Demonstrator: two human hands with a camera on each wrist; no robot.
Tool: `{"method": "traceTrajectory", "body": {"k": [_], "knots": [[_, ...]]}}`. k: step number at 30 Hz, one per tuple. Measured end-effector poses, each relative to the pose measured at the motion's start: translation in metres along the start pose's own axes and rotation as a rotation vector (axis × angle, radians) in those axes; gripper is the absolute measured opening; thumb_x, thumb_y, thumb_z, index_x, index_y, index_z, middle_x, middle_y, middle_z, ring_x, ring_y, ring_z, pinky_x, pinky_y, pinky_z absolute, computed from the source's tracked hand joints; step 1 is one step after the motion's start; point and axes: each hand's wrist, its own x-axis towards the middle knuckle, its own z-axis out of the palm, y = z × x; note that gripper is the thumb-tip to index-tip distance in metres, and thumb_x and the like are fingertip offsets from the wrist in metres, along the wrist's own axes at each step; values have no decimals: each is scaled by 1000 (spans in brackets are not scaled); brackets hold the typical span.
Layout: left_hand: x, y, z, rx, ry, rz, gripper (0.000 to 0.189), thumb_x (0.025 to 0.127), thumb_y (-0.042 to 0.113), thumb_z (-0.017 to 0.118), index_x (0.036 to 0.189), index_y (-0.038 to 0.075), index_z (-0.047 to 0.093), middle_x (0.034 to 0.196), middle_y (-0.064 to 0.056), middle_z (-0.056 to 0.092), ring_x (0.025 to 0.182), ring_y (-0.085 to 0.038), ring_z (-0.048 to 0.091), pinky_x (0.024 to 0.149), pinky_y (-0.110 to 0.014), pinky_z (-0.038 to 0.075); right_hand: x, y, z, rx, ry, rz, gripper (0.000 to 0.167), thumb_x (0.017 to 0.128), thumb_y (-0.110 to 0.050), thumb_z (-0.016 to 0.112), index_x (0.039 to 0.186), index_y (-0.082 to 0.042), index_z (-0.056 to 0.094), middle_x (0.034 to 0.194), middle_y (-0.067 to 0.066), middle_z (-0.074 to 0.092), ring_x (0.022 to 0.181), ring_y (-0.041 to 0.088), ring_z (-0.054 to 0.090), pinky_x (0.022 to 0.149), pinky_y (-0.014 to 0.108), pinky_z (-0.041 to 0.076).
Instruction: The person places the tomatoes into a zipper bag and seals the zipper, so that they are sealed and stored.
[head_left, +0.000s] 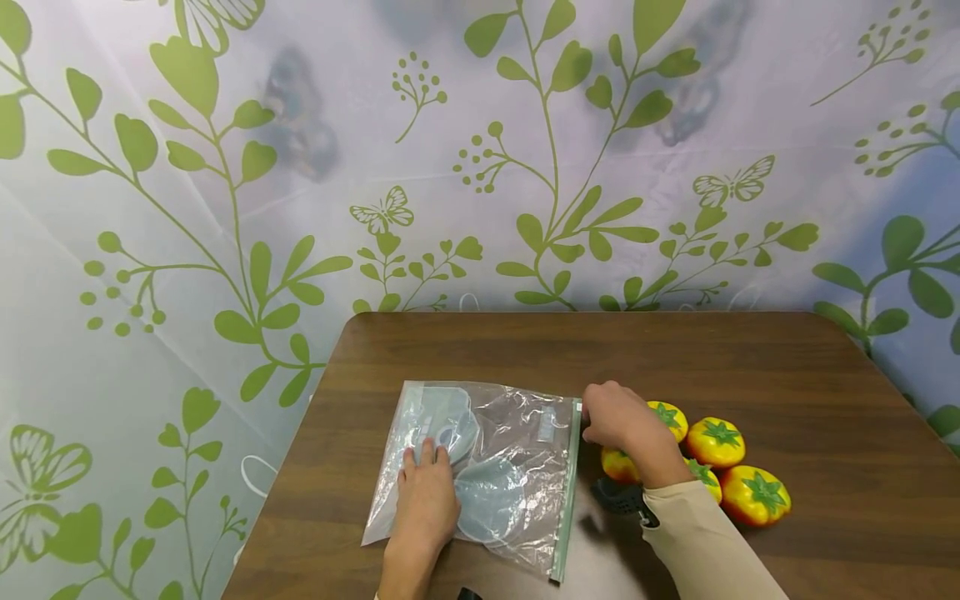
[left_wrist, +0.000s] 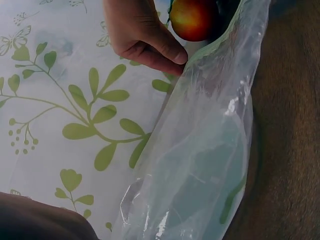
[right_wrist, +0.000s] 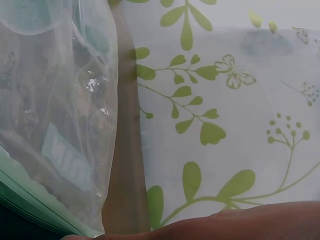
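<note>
Low in the centre of the head view, a clear zip bag lies flat on the brown surface with pale blue round pieces inside. The left hand presses it down, fingers straight and close together. The right hand pinches the bag's green zip edge at its upper corner, fingers curled. The slick film could slide under the flat palm and leave the seal crooked, and the right forearm could nudge the toy tomatoes just beside it.
</note>
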Motion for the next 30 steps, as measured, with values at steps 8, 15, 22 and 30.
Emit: {"method": "traceTrajectory", "body": {"k": [8,15,22,30], "knots": [[2,-1,-2,-7,-6,-10,54,84,-7,76,136,-13,65,153,-36,56,142,-68,48,110,-78,46,4,-12,5,18,26,-10,6,86,-8,86,86,-11,81,80,0,70,72,21,59,71,39,57],[3,-11,7,-9,30,41,55,79,-10,77,132,-14,66,149,-37,58,137,-70,51,104,-80,48,7,-18,15,20,60,-3,10,90,-7,83,99,-9,84,96,4,79,79,20,65,80,43,63],[1,-10,-2,-18,-28,24,58,81,-9,80,137,-14,65,153,-37,56,141,-69,49,109,-78,46,16,-19,26,-23,97,19,3,92,-8,82,91,-11,83,85,3,74,73,22,61,73,42,62],[2,-12,-4,-22,-41,19,61,79,-8,82,138,-11,66,153,-36,57,142,-68,48,111,-78,45,26,-18,37,-70,126,-19,27,90,-15,87,117,-12,85,112,12,82,93,33,73,86,53,64]]}}
